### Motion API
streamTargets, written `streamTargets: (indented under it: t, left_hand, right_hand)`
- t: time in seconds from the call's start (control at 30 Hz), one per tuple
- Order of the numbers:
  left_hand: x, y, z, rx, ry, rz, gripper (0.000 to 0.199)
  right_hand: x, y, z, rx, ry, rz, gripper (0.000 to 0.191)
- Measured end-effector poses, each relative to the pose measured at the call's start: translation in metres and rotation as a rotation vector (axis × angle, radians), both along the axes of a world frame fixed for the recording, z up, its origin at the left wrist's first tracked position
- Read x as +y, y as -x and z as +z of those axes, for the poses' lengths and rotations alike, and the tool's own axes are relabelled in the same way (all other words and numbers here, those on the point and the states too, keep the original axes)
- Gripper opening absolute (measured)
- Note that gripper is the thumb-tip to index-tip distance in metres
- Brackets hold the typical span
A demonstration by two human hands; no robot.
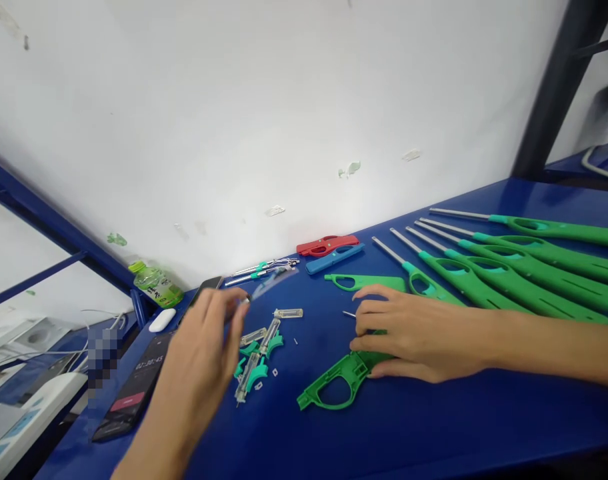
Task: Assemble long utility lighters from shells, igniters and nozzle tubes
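Observation:
My left hand (209, 333) is closed, thumb and fingertips pinching the end of a small translucent piece (275, 283), blurred, with bluish parts. My right hand (409, 333) lies over the handle end of an open green lighter shell half (341, 380), its fingers curled round it and the thumb along the near edge. A thin metal bit (350, 314) pokes out by its fingertips. Between the hands lie clear fuel tanks (270, 337), turquoise triggers (259, 371) and tiny white parts (275, 373). Behind the right hand rests another green shell piece (369, 283).
Several long green lighters (477, 280) fan out at the right. Near the wall are a red shell (328, 245), a blue shell (335, 259) and metal lighter rods (261, 270). Phones (134, 390), a white case (162, 321), a green bottle (158, 285) and a power strip (31, 420) stand left.

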State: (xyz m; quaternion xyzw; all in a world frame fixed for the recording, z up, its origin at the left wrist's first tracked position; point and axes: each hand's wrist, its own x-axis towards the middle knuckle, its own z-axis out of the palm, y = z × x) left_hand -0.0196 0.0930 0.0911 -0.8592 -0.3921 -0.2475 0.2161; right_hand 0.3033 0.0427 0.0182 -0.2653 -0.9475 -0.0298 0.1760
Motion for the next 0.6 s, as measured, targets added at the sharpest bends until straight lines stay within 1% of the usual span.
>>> streamTargets:
  t: [0.07, 0.13, 0.23, 0.3, 0.4, 0.6]
  left_hand:
    - [-0.031, -0.004, -0.015, -0.067, 0.029, -0.053, 0.022]
    - [-0.055, -0.008, -0.030, -0.203, 0.137, -0.132, 0.014]
    - [-0.075, -0.014, -0.045, -0.287, 0.176, -0.153, 0.017]
    - [-0.080, -0.017, -0.051, -0.289, 0.178, -0.177, 0.020]
    - [-0.081, -0.022, -0.055, -0.316, 0.194, -0.198, 0.020]
    - [-0.084, -0.029, -0.058, -0.404, 0.248, -0.189, 0.015]
  right_hand:
    - [0.000, 0.000, 0.001, 0.000, 0.011, -0.007, 0.030]
    - [0.000, 0.001, 0.001, -0.004, 0.022, -0.013, 0.030]
    - [0.000, 0.001, 0.001, -0.004, 0.034, -0.020, 0.028]
    - [0.000, 0.001, 0.001, 0.009, 0.027, -0.024, 0.027]
    - [0.000, 0.001, 0.000, 0.020, 0.027, -0.024, 0.026]
    - [0.000, 0.001, 0.000, 0.021, 0.056, -0.027, 0.028]
